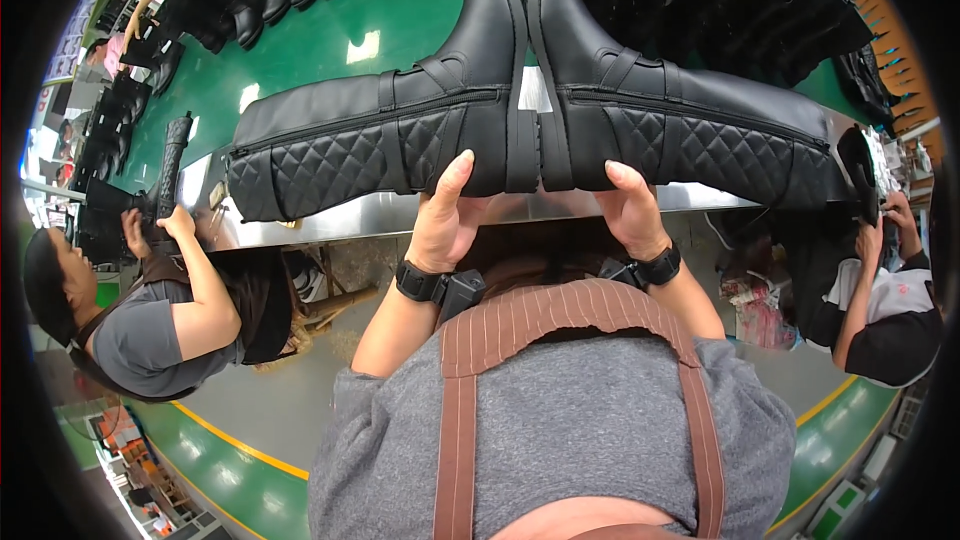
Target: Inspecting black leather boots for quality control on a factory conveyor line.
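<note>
In the head view, the pair lies sole to sole on its side across the near edge of a steel-rimmed bench [690,196], the left boot [350,140] with its shaft pointing left, the right boot [700,130] with its shaft pointing right, toes away from the wearer. The left hand [448,225] has its thumb pressed on the left boot near the heel, the right hand [633,215] likewise on the right boot; the other fingers are mostly hidden underneath, so each grip seems a clasp between thumb and fingers, though how firm I cannot tell. Holding at the heels probably keeps the soles facing and the two boots level, with the long shafts balanced outward; the zip sides face up, perhaps because that lets both be seen together. Whether the bench bears part of their weight is unclear. Both are black and glossy, smooth along the foot and front of the shaft, with a diamond-quilted panel on the other side of a long zip that looks closed. Straps cross at the ankle and another band circles the shaft. The two look alike, almost mirrored, and the heels nearly or just meet.
</note>
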A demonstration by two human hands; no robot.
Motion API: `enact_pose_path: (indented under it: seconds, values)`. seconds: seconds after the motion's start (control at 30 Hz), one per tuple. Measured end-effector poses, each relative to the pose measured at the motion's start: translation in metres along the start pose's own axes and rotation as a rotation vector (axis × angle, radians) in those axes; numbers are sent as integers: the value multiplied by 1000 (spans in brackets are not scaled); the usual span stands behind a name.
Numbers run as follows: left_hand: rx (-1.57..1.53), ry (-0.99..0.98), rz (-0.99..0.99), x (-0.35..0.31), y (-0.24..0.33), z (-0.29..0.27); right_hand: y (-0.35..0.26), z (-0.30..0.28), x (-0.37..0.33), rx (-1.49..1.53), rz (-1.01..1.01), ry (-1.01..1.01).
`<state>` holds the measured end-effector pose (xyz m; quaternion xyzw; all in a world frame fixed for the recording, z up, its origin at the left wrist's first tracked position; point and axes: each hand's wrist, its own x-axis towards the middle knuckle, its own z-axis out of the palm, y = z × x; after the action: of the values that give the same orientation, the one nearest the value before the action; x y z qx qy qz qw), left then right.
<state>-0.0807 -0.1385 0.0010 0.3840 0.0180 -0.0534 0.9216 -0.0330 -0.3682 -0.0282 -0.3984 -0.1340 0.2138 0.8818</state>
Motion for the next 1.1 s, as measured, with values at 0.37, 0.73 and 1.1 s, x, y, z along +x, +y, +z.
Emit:
enact_pose_path:
  seconds: [0.37, 0.73, 1.1]
  values:
    - [419, 180, 364, 10, -12, -12, -18, 42, 19, -1329, -117, -29]
    - [556, 44, 348, -9, 14, -20, -3, 59, 73, -336, -136, -35]
    - [464, -128, 432, -6, 30, -19, -7, 13, 73, 145, 135, -45]
